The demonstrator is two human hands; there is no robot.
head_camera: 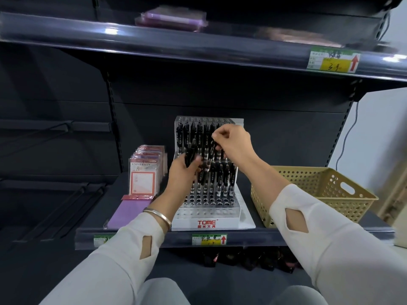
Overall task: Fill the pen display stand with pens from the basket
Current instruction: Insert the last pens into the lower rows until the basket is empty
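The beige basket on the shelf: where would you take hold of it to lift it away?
Take your grip at the oval handle slot in the right end wall of the basket. Come in from the right, with fingers hooked through and up under the rim. The perforated walls seem to lean outward toward the top, so squeezing the sides could slip.

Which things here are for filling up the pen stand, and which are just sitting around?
For the job: pen stand, standing pens, spare pens in left hand, single pen in right hand, basket.
Just sitting around: note packs, purple pad, price tag, purple packet on top shelf.
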